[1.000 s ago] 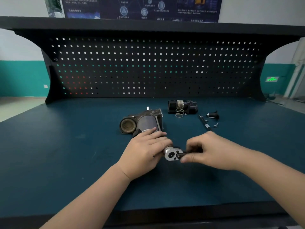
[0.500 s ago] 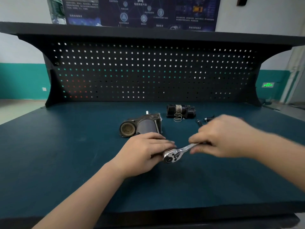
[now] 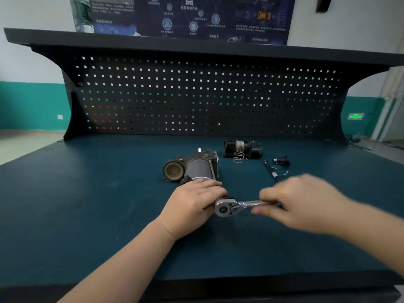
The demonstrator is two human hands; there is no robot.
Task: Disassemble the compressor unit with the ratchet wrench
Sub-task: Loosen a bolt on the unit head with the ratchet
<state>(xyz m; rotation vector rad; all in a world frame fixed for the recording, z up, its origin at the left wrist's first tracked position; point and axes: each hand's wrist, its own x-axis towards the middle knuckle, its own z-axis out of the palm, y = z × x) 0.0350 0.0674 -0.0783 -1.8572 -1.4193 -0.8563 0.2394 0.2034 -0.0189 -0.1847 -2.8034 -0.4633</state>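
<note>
The compressor unit (image 3: 192, 168), a dark motor cylinder with a round housing at its left, lies mid-bench. My left hand (image 3: 192, 203) lies over its near end, fingers curled around it, hiding that end. The chrome ratchet wrench (image 3: 227, 207) has its round head right beside my left fingers, at the unit's near end; its handle runs rightward. My right hand (image 3: 301, 202), motion-blurred, grips the handle.
Behind the unit lie a removed black part (image 3: 242, 148) with a spring (image 3: 238, 157), a thin black rod (image 3: 270, 170), a small black fitting (image 3: 282, 161) and small screws (image 3: 286, 172). The black pegboard (image 3: 205, 95) rises at the back of the teal bench (image 3: 87, 204).
The wrench handle swung from near the head out and back, then round to the right toward me. My right hand moved with it. My left hand stayed on the unit.
</note>
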